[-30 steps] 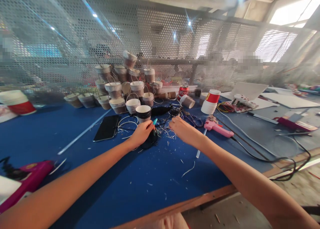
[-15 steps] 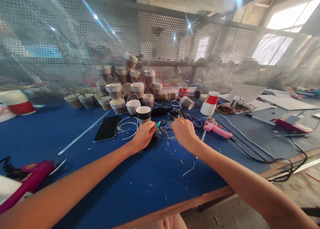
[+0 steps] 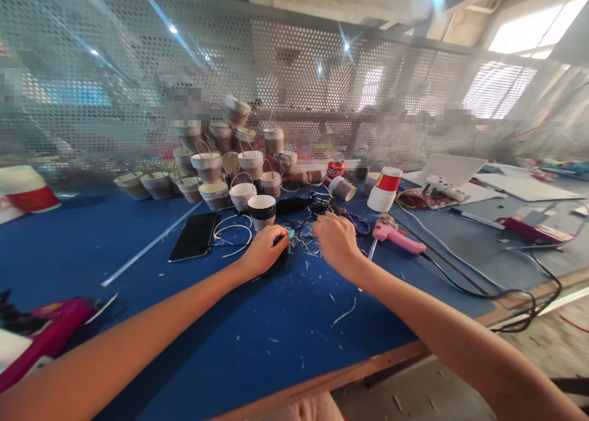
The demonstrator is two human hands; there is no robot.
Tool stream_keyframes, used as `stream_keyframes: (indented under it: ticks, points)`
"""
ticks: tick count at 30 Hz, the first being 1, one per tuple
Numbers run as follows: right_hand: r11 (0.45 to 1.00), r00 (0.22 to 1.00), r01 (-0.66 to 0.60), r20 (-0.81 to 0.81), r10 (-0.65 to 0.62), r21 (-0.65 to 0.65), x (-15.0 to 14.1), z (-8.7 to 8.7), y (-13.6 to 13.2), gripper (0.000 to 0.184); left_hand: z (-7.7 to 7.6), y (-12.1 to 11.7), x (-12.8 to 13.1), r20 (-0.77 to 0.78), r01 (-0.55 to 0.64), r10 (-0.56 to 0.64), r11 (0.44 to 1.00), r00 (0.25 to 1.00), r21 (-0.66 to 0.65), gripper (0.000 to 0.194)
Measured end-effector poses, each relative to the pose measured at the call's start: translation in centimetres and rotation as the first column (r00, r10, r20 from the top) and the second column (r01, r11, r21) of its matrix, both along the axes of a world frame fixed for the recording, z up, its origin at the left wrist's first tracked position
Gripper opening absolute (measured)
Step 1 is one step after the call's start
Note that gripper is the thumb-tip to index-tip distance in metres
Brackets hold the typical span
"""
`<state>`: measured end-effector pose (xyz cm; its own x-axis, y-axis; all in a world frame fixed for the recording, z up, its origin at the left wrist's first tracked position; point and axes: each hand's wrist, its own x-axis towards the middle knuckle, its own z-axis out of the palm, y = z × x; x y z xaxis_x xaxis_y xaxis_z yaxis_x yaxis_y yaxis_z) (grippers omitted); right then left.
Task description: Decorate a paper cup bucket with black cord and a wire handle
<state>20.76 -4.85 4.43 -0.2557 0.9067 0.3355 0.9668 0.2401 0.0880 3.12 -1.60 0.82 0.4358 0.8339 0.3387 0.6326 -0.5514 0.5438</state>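
Note:
My left hand (image 3: 265, 249) is closed round a small teal object (image 3: 291, 234) that pokes out past the thumb; its kind is too small to tell. Just behind that hand stands a paper cup with a black band (image 3: 262, 211), upright. To the right, my right hand (image 3: 335, 240) has its fingers curled together, and whatever they hold is hidden. Black wire (image 3: 321, 204) lies tangled beyond it. Pale scraps (image 3: 309, 248) are strewn over the blue tabletop (image 3: 285, 323) between and below the hands.
Small bucket-like cups (image 3: 207, 167) are stacked at the back. A phone (image 3: 192, 237) and a white cord loop (image 3: 234, 234) lie left. A pink glue gun (image 3: 399, 239), its cable trailing right, lies near stacked paper cups (image 3: 384, 189). A magenta tool (image 3: 55, 329) sits front left.
Both hands stay near the same spot. My left hand and the teal object have turned slightly, and the object's tip now sits a little lower. The whole view has shifted slightly.

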Motion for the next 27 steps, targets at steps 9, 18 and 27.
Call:
stream_keyframes:
  ticks: [9, 18, 27]
  points:
    - [0.999, 1.000, 0.008, -0.019, -0.008, 0.034, -0.1, -0.4, 0.0, 0.021, -0.6, 0.0, -0.1, -0.028, -0.121, 0.125, 0.985, 0.992, 0.122, 0.031]
    - [0.997, 1.000, 0.002, 0.010, -0.003, 0.072, 0.3, -1.0, 0.3, 0.020, -0.3, -0.1, -0.1, -0.029, -0.045, 0.047, 0.998, 0.999, 0.053, 0.040]
    - [0.999, 0.998, -0.044, 0.055, 0.044, 0.004, 0.7, -0.8, 0.7, 0.019, -0.9, 0.6, -0.4, 0.043, -0.033, 0.040, 0.988, 0.998, -0.148, 0.037]
